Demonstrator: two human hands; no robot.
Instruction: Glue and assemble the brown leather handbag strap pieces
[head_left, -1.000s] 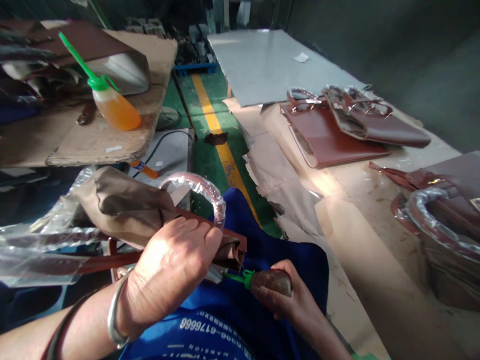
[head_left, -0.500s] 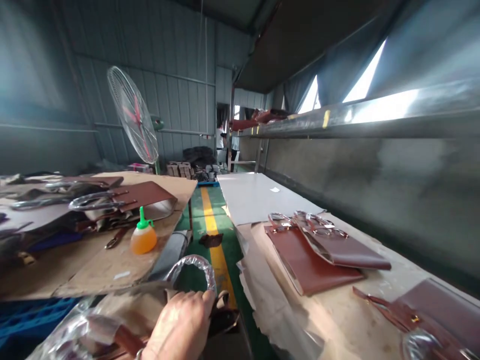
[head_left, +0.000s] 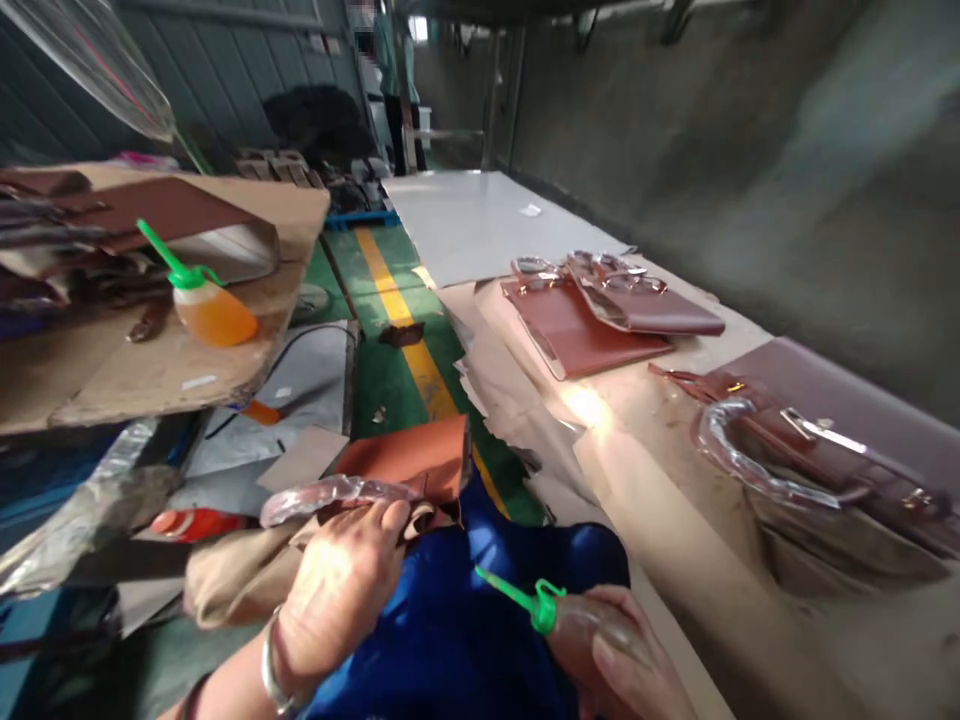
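My left hand is closed on a brown leather bag that lies across my lap. The bag's plastic-wrapped handle and tan dust cloth stick out to the left of the hand. My right hand grips a small squeeze bottle with a green nozzle. The nozzle points up and left, a short way from the bag. A blue apron covers my lap between the hands.
Two flat brown bags and a darker bag with wrapped handles lie on the paper-covered bench at right. On the cardboard-topped table at left stands an orange glue bottle. A green floor with a yellow stripe runs between.
The camera tipped up to the hall and came back down. The bag has been turned in my left hand, its flap now showing. The bottle's nozzle has come away from the bag.
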